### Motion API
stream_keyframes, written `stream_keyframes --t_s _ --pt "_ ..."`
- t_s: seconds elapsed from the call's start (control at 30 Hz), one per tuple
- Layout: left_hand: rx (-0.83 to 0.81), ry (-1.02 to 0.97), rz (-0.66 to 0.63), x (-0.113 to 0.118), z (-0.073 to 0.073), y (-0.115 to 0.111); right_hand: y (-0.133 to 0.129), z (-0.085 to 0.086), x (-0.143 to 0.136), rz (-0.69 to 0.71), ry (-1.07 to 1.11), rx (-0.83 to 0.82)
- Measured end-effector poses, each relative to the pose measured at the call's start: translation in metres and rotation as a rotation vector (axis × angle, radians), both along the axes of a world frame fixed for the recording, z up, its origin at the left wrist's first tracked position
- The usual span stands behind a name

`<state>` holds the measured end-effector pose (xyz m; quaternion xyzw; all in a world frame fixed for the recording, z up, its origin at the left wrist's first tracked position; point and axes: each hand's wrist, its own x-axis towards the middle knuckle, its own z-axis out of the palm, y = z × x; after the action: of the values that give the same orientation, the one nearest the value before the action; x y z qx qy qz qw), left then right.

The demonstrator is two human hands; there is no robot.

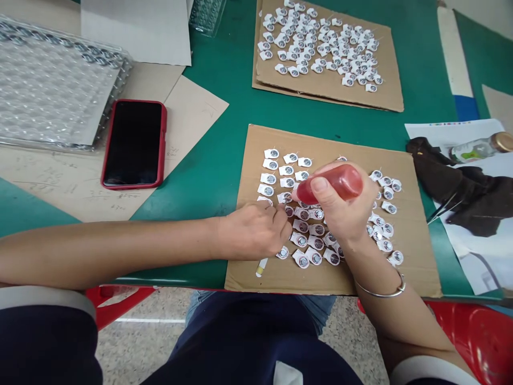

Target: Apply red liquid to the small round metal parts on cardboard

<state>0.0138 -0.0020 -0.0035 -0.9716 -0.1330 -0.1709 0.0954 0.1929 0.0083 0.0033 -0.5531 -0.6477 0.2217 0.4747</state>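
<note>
My right hand (348, 206) is wrapped round a red squeeze bottle (336, 183), tilted so its narrow tip points down left at a small white tag with a round metallic centre (285, 198). My left hand (258, 230) rests on the cardboard sheet (328, 139) with its fingers curled in, close to the bottle's tip; what they hold, if anything, is hidden. Below that hand a white stick with a yellowish end (261, 267) shows; whether the fingers touch it I cannot tell. Rows of similar tags (301, 259) lie around both hands, some covered by them.
Behind, a second cardboard sheet (324, 91) carries many more tags. To the left lie a red-cased phone (134, 143) and a bubble-wrap package (48, 91). On the right are dark cloth (476, 198), tweezers (444, 207) and a small glass jar (476, 149).
</note>
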Motion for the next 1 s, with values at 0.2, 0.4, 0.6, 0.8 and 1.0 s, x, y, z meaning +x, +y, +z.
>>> stream_keyframes --t_s 0.2,0.4,0.6,0.8,1.0 --pt "0.016 0.014 0.005 0.0009 -0.0004 -0.0018 -0.0013 0.0015 -0.0027 -0.012 -0.031 0.012" --pt "0.034 0.028 0.007 0.0003 -0.0012 -0.0019 -0.0022 0.0012 -0.0033 -0.016 -0.042 0.016" --pt "0.045 0.017 0.001 -0.0002 -0.0025 -0.0026 -0.0023 -0.0019 -0.0023 -0.031 -0.079 -0.009" --pt "0.046 -0.001 0.003 -0.0002 -0.0027 -0.0018 -0.0003 -0.0015 -0.0027 -0.046 -0.091 -0.014" --pt "0.078 0.005 0.002 -0.0004 -0.0039 -0.0010 0.0018 -0.0008 -0.0040 -0.068 -0.046 0.000"
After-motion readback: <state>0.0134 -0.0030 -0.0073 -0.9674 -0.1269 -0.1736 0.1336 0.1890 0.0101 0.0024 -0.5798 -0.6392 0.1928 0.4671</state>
